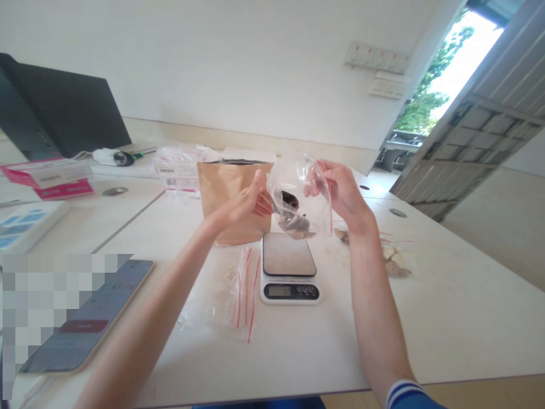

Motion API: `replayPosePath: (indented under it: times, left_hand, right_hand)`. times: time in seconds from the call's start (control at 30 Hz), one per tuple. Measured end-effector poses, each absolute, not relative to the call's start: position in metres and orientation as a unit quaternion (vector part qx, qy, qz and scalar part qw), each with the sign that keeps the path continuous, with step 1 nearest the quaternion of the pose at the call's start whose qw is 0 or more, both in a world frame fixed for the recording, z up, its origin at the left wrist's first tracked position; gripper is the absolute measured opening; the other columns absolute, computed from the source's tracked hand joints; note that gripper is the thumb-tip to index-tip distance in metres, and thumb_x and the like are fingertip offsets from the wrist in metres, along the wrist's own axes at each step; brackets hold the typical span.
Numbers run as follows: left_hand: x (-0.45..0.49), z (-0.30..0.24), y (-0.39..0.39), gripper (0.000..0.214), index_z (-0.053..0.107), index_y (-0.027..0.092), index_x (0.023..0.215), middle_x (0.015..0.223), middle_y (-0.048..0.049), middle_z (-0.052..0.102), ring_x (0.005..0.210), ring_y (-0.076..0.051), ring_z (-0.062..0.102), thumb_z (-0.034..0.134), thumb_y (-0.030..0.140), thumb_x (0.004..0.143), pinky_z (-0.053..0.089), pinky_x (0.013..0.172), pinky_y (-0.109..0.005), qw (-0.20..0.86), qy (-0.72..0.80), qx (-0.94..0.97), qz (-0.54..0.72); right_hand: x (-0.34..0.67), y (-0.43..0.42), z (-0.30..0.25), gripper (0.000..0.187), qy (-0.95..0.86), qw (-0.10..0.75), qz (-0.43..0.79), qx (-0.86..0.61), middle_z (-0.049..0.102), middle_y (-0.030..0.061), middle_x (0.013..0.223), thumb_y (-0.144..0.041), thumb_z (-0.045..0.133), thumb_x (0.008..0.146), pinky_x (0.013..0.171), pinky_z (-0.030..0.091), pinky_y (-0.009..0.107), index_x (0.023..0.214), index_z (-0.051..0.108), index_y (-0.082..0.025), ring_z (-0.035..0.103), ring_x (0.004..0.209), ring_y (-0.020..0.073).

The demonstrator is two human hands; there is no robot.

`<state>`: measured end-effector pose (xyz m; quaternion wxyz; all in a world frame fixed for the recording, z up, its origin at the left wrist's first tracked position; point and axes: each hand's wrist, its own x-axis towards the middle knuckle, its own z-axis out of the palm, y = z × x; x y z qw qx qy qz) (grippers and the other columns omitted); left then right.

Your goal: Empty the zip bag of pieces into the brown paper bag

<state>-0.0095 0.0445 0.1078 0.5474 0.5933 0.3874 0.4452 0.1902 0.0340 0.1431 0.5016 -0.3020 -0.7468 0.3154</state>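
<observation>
**Desk:** Briefly, what did the frame show?

**Photographer:** A person held a clear zip bag (300,196) in the air, directly above the kitchen scale (289,267) on a white table (447,318). The right hand (338,193) pinched the bag's upper edge, fingers closed on the plastic. The left hand (247,204) gripped its other side, thumb up, in front of an upright brown paper pouch (225,187).

**Desk:** How far along was the work?

**Photographer:** Partway, by my reading. Some dark pieces (293,218) already sat in the bottom of the bag, so filling had begun. The bag was not resting on the scale's platform, which stood bare. A stack of flat zip bags with red strips (236,289) lay just left of the scale, apparently unfilled. A few loose pale pieces (394,264) lay on the table to the right of the scale. Whether the held bag's seal was open or pressed closed could not be told.

**Desk:** Any readable writing?

**Photographer:** None. The scale's display was too small to read. A phone (91,318) lay lit at the left, its screen text blurred. Pink-and-white boxes (51,179) carried labels, also illegible. A dark monitor (59,113) stood behind them.
</observation>
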Motion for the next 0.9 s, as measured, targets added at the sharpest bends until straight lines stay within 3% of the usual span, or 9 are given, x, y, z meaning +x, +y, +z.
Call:
replayPosePath:
  times: [0.1, 0.23, 0.37, 0.5, 0.57, 0.67, 0.77, 0.9]
  left_hand:
    - [0.024, 0.094, 0.041, 0.052, 0.071, 0.019, 0.087, 0.079, -0.0094, 0.071, 0.081, -0.025, 0.067, 0.04, 0.06, 0.087, 0.051, 0.071, -0.033, 0.684, 0.25, 0.459, 0.508]
    - [0.053, 0.079, 0.027, 0.069, 0.069, 0.016, 0.092, 0.091, -0.0121, 0.072, 0.088, -0.027, 0.068, 0.018, 0.062, 0.091, 0.052, 0.073, -0.037, 0.776, 0.162, 0.318, 0.52]
    - [0.063, 0.07, 0.017, 0.057, 0.068, 0.017, 0.089, 0.087, -0.0079, 0.072, 0.075, -0.019, 0.068, 0.027, 0.056, 0.093, 0.053, 0.066, -0.03, 0.772, 0.149, 0.254, 0.563]
    - [0.065, 0.07, 0.016, 0.045, 0.068, 0.016, 0.091, 0.081, -0.0045, 0.072, 0.061, -0.011, 0.064, 0.035, 0.046, 0.094, 0.051, 0.061, -0.021, 0.735, 0.219, 0.181, 0.615]
    - [0.065, 0.07, 0.018, 0.041, 0.067, 0.016, 0.092, 0.078, -0.0038, 0.072, 0.059, -0.011, 0.063, 0.038, 0.044, 0.093, 0.05, 0.056, -0.02, 0.72, 0.252, 0.17, 0.623]
    - [0.064, 0.067, 0.024, 0.032, 0.066, 0.018, 0.087, 0.072, -0.0002, 0.07, 0.058, -0.012, 0.065, 0.043, 0.04, 0.091, 0.047, 0.052, -0.019, 0.688, 0.274, 0.163, 0.652]
    - [0.065, 0.061, 0.028, 0.036, 0.067, 0.018, 0.083, 0.068, -0.0004, 0.069, 0.057, -0.013, 0.065, 0.041, 0.041, 0.091, 0.049, 0.054, -0.021, 0.68, 0.272, 0.201, 0.65]
    - [0.066, 0.055, 0.029, 0.041, 0.069, 0.018, 0.084, 0.068, -0.0016, 0.07, 0.06, -0.015, 0.066, 0.042, 0.048, 0.09, 0.052, 0.059, -0.023, 0.673, 0.266, 0.254, 0.642]
  right_hand:
    - [0.186, 0.035, 0.141, 0.038, -0.721, 0.52, 0.297, -0.349, 0.039, 0.0007, 0.059, -0.051, 0.038, 0.084, 0.064, 0.045, 0.033, 0.058, 0.034, -0.024, 0.045, 0.058, 0.0166]
    - [0.186, 0.043, 0.136, 0.038, -0.707, 0.527, 0.306, -0.358, 0.039, 0.001, 0.06, -0.049, 0.035, 0.086, 0.064, 0.045, 0.033, 0.057, 0.035, -0.024, 0.044, 0.058, 0.0167]
    - [0.191, 0.054, 0.129, 0.035, -0.705, 0.532, 0.272, -0.383, 0.044, 0.001, 0.06, -0.037, 0.036, 0.088, 0.065, 0.044, 0.032, 0.056, 0.036, -0.023, 0.047, 0.06, 0.0157]
    - [0.195, 0.055, 0.128, 0.028, -0.74, 0.44, 0.188, -0.473, 0.05, 0.0001, 0.063, -0.027, 0.043, 0.086, 0.06, 0.041, 0.029, 0.059, 0.042, -0.021, 0.049, 0.06, 0.0135]
    - [0.195, 0.051, 0.131, 0.017, -0.757, 0.404, 0.12, -0.5, 0.054, -0.0001, 0.068, -0.025, 0.052, 0.082, 0.062, 0.041, 0.029, 0.067, 0.047, -0.02, 0.05, 0.063, 0.0133]
    - [0.192, 0.04, 0.138, 0.006, -0.758, 0.44, 0.027, -0.481, 0.059, 0.002, 0.082, -0.021, 0.059, 0.078, 0.068, 0.045, 0.03, 0.082, 0.055, -0.019, 0.053, 0.07, 0.0137]
    - [0.187, 0.028, 0.145, 0.009, -0.79, 0.438, 0.049, -0.426, 0.064, 0.0045, 0.091, -0.018, 0.056, 0.081, 0.077, 0.048, 0.032, 0.084, 0.064, -0.018, 0.06, 0.081, 0.0155]
    - [0.181, 0.019, 0.147, 0.018, -0.833, 0.344, 0.147, -0.408, 0.07, 0.0049, 0.097, -0.019, 0.054, 0.083, 0.085, 0.05, 0.035, 0.085, 0.072, -0.02, 0.065, 0.09, 0.0193]
